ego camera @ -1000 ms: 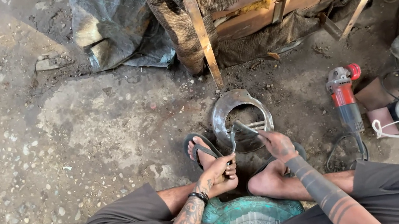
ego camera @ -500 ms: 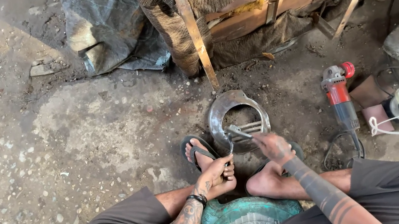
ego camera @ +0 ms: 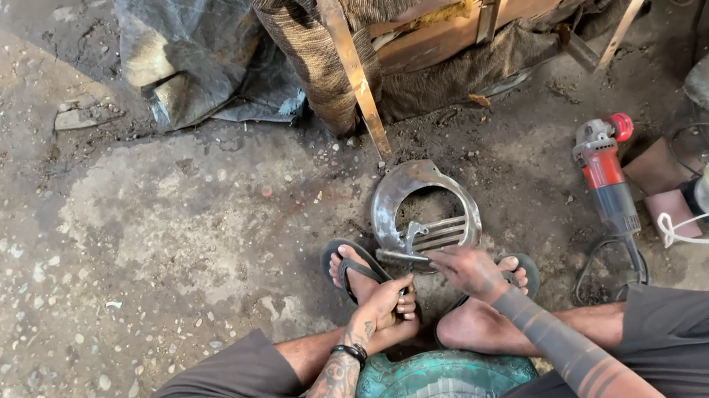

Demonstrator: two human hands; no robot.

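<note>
- Worked at a round metal ring (ego camera: 378, 214), which lay flat on the dirt floor just ahead of both sandalled feet, near the foot of a wooden post (ego camera: 351, 72).
- Pressed the right hand (ego camera: 469, 268) on the ring's near edge beside its slatted insert (ego camera: 449, 234), fingers together; could not tell whether pinching a part or only steadying.
- Curled the left hand (ego camera: 383, 309) shut around a small dark tool (ego camera: 404, 287), low by the left foot, just short of the ring.
- Judged as a fitting step at the near rim.
- Probably called next for bringing the tool tip under the right fingers while pinning the ring flat.
- Left a red angle grinder (ego camera: 602, 171) lying well apart on the right.
</note>
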